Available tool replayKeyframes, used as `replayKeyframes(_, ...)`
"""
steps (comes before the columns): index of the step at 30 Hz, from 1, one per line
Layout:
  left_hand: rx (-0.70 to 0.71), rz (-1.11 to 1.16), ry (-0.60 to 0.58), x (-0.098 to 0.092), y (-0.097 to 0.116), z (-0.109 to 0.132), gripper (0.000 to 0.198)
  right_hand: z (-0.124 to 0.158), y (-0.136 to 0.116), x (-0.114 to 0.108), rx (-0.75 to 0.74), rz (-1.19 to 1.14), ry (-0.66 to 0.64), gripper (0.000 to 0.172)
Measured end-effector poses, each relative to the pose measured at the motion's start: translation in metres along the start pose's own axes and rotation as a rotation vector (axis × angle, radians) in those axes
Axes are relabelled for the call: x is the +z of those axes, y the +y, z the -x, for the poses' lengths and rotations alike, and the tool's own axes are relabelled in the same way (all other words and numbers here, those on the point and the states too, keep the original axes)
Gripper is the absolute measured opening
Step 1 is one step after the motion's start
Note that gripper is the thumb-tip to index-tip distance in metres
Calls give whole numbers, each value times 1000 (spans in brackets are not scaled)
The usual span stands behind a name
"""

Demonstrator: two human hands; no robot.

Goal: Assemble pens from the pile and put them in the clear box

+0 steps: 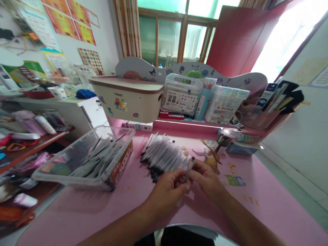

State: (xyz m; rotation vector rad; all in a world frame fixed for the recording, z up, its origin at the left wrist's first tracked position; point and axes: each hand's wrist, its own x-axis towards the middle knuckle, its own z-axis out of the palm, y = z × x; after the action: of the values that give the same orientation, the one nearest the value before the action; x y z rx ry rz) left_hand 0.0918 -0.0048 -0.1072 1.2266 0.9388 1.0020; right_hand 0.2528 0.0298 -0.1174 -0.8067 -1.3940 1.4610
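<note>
My left hand (170, 188) and my right hand (206, 177) meet over the middle of the pink desk. Between their fingertips is a slim translucent pen (189, 169) with a dark end, tilted upward. Both hands are closed on it, and part of it is hidden by the fingers. Just beyond my left hand lies a pile of clear pens (164, 153), their black ends mostly toward the near left. Farther left stands a clear plastic bin (69, 180) holding many grey, thin pen-like pieces (102, 159).
Along the back, a raised shelf carries a cream storage box (128, 100), a clear marker case (181, 95) and a pen holder (261, 111). A jar of pens (225, 136) and a small blue box (242, 148) stand at the back right. A cluttered brown shelf (38, 145) adjoins the left side.
</note>
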Motion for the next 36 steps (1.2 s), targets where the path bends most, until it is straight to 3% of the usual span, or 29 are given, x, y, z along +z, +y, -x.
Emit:
replayKeyframes(4, -95, 186, 86, -2, -3, -5, 23, 1, 14, 4, 119, -159, -99, 32)
replayKeyframes(7, 3, 157, 171, -6, 0, -7, 23, 2, 17, 3, 220, -80, -202, 33)
replayKeyframes(10, 99, 85, 243, -9, 3, -7, 18, 3, 11, 0, 210, 104, -222, 33)
replayKeyframes(15, 1, 193, 228, -4, -7, -7, 35, 4, 2, 6, 184, 100, -383, 24)
replayKeyframes(17, -28, 188, 189, -2, -12, -7, 35, 5, 7, 12, 189, -44, -354, 19)
replayKeyframes(20, -45, 180, 163, 0, -15, -6, 30, 7, 17, 19, 237, -265, -124, 9)
replayKeyframes(23, -47, 207, 195, 0, -12, -6, 34, 6, 20, 20, 258, -195, -184, 8)
replayKeyframes(27, -34, 246, 282, -1, -9, -6, 42, 4, 16, 20, 183, -159, -288, 24)
replayKeyframes(36, 13, 254, 274, 1, -8, -7, 40, 9, 28, 20, 226, -237, -247, 36)
